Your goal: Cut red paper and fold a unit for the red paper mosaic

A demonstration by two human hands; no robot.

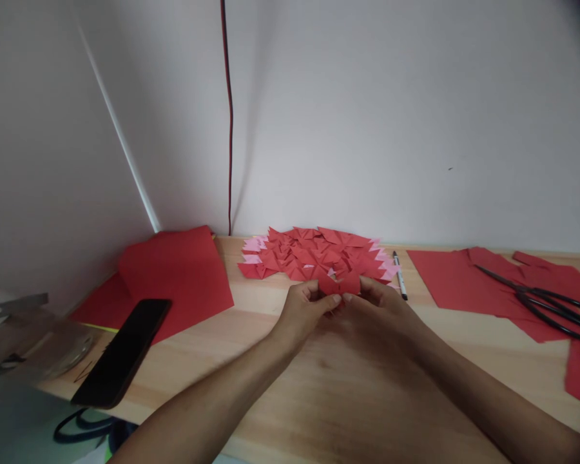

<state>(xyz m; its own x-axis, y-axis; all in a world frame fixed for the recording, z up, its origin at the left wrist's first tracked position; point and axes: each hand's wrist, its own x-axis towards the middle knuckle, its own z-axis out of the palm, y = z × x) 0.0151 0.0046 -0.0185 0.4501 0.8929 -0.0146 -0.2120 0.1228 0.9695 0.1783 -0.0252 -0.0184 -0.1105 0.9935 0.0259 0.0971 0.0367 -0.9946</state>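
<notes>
A small piece of folded red paper (339, 284) is pinched between both hands above the wooden table. My left hand (309, 304) is closed on its left side, thumb in front and fingers behind. On the right side, my right hand (374, 301) grips it the same way, and the two thumb tips nearly meet. Just behind the hands lies a spread of folded red and pink paper pieces (314, 251). The fingers hide part of the held paper.
Red sheets (188, 283) lie at the left beside a black phone (125, 351) and a clear container (33, 348). To the right are a marker (400, 276), red paper (444, 277) and black-handled scissors (536, 293). A cable (231, 129) hangs along the wall.
</notes>
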